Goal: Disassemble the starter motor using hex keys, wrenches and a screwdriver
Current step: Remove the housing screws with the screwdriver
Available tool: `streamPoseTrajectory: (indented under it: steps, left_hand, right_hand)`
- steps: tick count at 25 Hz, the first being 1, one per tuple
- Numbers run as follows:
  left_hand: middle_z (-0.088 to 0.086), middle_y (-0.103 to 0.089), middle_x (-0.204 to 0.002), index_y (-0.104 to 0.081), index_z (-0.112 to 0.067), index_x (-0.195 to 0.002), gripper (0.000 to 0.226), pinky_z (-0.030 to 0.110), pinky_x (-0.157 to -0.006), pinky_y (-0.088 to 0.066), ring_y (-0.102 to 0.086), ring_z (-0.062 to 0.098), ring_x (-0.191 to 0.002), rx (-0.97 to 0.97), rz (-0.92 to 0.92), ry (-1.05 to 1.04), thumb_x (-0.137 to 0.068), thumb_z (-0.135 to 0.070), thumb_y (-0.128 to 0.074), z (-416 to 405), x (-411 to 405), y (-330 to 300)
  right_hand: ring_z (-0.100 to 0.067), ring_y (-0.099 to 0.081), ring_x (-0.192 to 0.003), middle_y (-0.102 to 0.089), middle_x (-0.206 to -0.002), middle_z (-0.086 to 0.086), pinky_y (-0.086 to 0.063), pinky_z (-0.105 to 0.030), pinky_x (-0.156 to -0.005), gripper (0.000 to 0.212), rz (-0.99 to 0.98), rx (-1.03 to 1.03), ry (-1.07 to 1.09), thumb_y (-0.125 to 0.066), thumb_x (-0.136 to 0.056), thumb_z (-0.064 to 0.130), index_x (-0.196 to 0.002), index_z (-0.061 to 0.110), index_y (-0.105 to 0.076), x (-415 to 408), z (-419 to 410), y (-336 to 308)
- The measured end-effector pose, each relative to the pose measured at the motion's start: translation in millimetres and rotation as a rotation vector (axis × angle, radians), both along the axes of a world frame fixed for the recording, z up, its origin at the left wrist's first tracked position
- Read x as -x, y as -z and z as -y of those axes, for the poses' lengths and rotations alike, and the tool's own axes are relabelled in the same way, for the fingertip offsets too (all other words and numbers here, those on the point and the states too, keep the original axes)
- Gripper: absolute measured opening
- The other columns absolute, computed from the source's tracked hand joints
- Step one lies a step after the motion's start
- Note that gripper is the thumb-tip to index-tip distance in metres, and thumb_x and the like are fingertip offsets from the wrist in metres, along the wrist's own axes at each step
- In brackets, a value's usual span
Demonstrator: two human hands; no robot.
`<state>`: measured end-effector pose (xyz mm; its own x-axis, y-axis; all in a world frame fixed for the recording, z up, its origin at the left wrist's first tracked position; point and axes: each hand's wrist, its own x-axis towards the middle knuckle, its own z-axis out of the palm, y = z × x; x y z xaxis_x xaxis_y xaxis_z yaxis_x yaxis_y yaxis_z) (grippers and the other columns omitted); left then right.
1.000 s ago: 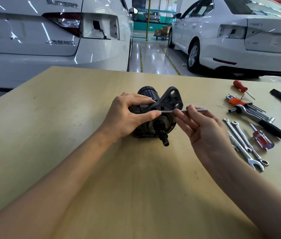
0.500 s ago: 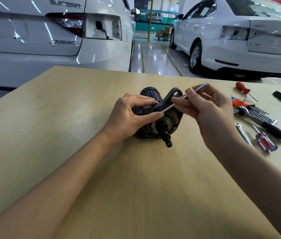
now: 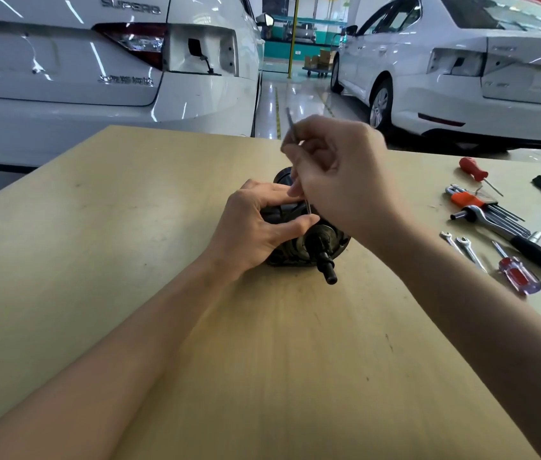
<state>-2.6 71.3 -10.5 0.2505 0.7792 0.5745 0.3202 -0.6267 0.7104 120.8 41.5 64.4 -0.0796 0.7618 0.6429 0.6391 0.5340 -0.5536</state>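
Starter motor (image 3: 309, 242): black, rigid, judged heavy for its size; best gripped around the cylindrical body. Lies on tabletop (image 3: 129, 260) under both hands, shaft pointing toward the person. Left hand (image 3: 256, 227) clasps the body. Right hand (image 3: 339, 174), directly above, pinches hex key (image 3: 299, 167), tip down at the housing.

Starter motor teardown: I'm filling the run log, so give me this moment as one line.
left hand: grips starter motor | right hand: pinches hex key, near-upright, tip at housing | table: spare tools right
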Motion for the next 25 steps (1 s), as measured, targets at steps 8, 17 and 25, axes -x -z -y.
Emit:
streamPoseTrajectory:
  steps: [8,17,25]
  left_hand:
    - [-0.013,-0.055,-0.085,-0.068,-0.011,-0.096,0.027,0.016,-0.078,-0.045,-0.056,0.004,-0.083,0.094,0.002,-0.060,-0.074,0.002,-0.075,-2.3,0.2,-0.2]
    - [-0.016,-0.054,-0.120,-0.061,-0.023,-0.126,0.080,0.034,-0.108,-0.031,-0.035,0.005,-0.117,0.099,-0.246,-0.108,-0.059,-0.067,-0.061,-0.3,1.6,-6.7]
    - [-0.010,-0.055,-0.098,-0.066,-0.021,-0.121,0.066,0.042,-0.100,-0.037,-0.039,0.010,-0.109,0.077,-0.166,-0.193,-0.065,-0.056,-0.071,5.2,-10.6,-4.8]
  right_hand:
    - [-0.015,-0.060,-0.065,-0.063,-0.079,-0.003,-0.046,-0.027,-0.060,0.015,0.263,-0.221,-0.057,-0.059,-0.088,0.001,-0.097,0.003,-0.070,14.4,18.3,26.3]
    - [-0.010,-0.028,-0.039,-0.046,-0.050,-0.001,-0.020,-0.018,-0.040,0.025,-0.463,0.840,-0.165,-0.051,-0.096,0.024,-0.090,0.018,-0.075,-62.4,37.5,39.2]
    - [-0.006,-0.035,-0.034,-0.056,-0.054,-0.008,-0.028,-0.014,-0.035,0.028,-0.553,1.031,-0.369,-0.064,-0.072,0.026,-0.091,0.009,-0.075,-71.1,44.6,41.0]
